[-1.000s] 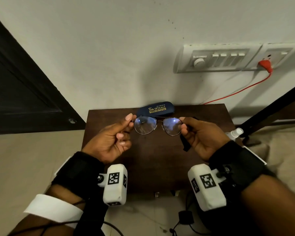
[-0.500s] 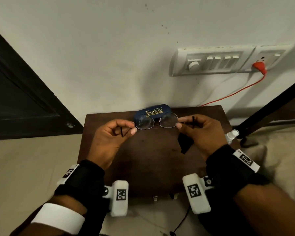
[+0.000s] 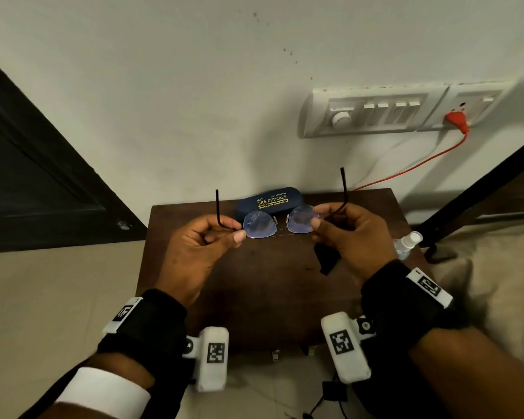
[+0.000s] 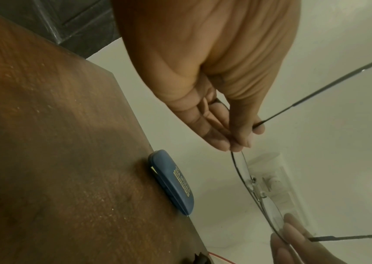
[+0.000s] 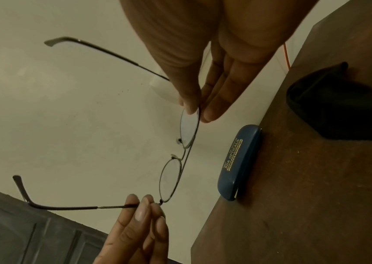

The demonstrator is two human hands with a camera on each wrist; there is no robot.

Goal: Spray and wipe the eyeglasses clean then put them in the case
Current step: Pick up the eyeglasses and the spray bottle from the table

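The thin-rimmed eyeglasses (image 3: pixel 259 225) hang in the air just in front of the closed blue case (image 3: pixel 270 201), temples unfolded and pointing up toward the wall. My left hand (image 3: pixel 238 234) pinches the left hinge end, thumb and fingers together. My right hand (image 3: pixel 316 225) pinches the right hinge end the same way. The left wrist view shows the frame (image 4: pixel 243 171) edge-on below my fingertips (image 4: pixel 237 142), with the case (image 4: pixel 173 182) on the table beneath. From the right wrist both lenses (image 5: pixel 171 178) and the case (image 5: pixel 239 162) are visible.
The small dark wooden table (image 3: pixel 254 297) stands against a white wall. A black cloth (image 3: pixel 325 258) lies under my right hand, and a clear spray bottle (image 3: pixel 407 243) lies at the table's right edge. A switchboard (image 3: pixel 375 111) with a red plug and cord is on the wall.
Both hands moved forward toward the case and turned the glasses over. The lenses no longer face me and the temples now stick upward.
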